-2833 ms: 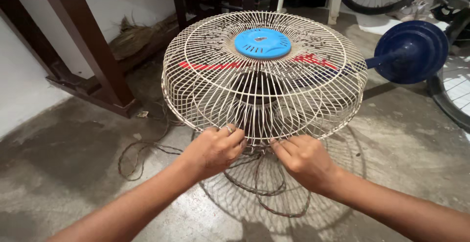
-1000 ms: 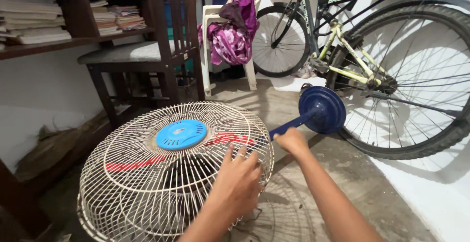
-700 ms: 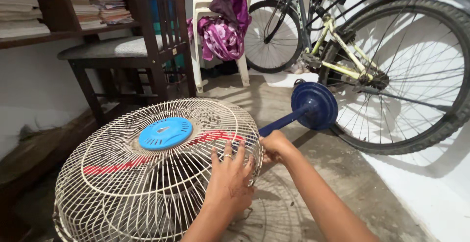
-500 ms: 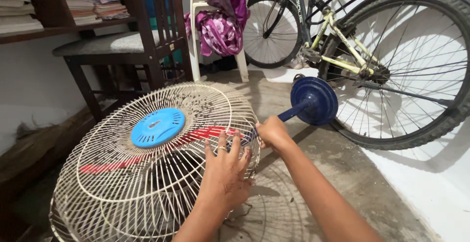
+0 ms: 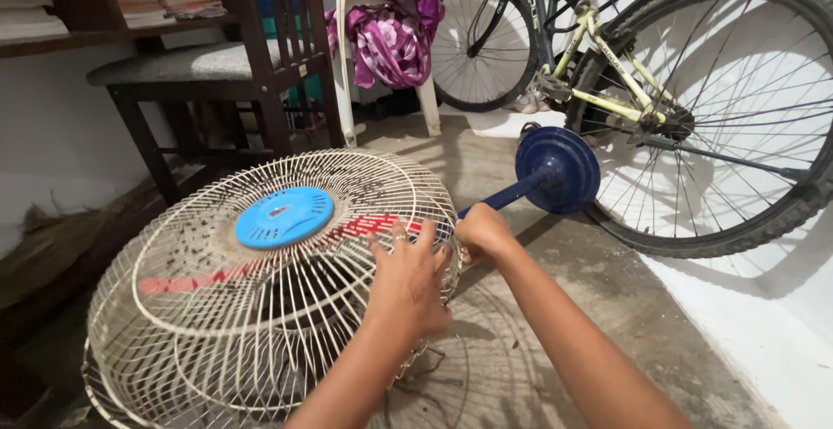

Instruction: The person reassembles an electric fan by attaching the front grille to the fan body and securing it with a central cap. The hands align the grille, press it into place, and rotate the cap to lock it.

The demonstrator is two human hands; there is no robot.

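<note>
Here the left hand (image 5: 408, 277) lies spread flat on the wire cage (image 5: 269, 286) of a fan lying on the concrete floor (image 5: 607, 307), its fingers (image 5: 401, 236) apart and pressed against the cream wires near the cage's rim. Just beside it, the right hand (image 5: 482, 231) is curled shut on the same rim, at the spot where the dark blue pole (image 5: 503, 196) comes out from behind the cage. The cage tilts, its far edge higher than its near one. Away from the left hand, toward the middle of the cage, sits a round light-blue cap (image 5: 285, 217), and a red blade (image 5: 260, 264) shows through the wires between cap and fingers. Beyond the right hand the pole ends in a round blue base (image 5: 558, 170), which stands on edge just beside the wheel of a bicycle (image 5: 694, 108). Farther off, past both hands, a white plastic chair (image 5: 351, 13) carries a purple cloth (image 5: 390, 34), and a dark wooden chair (image 5: 217, 73) stands near it.
</note>
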